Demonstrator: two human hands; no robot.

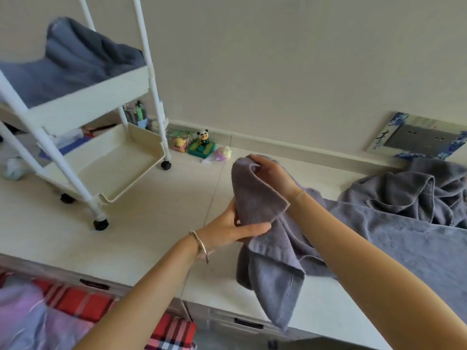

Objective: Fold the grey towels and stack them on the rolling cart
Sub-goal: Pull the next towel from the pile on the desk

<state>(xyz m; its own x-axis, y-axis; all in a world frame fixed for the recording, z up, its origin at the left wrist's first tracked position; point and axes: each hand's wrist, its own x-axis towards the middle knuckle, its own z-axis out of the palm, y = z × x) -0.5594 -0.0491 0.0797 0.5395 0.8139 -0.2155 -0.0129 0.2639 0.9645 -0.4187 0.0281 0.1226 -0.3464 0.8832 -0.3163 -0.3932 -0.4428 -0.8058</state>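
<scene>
Head view. The left hand (232,231), a thin bracelet (201,246) at its wrist, grips the hanging grey towel (255,193) at mid-height, with the thumb laid across the front and the fingers behind. The right hand (273,178), raised above it with the wrist bent, pinches the towel's top fold in curled fingers. The hands are apart, one above the other, both clamped on the same cloth. The towel is soft terry with a stitched hem. It hangs in loose folds, and its lower corner shows in front of the front edge of the pale, smooth platform (151,210). To the right lie a crumpled heap of grey towels (409,193) and a spread towel (404,238). To the left, across bare surface, the white rolling cart (88,107) stands on black casters with dark grey towels (75,59) in its top tray.
</scene>
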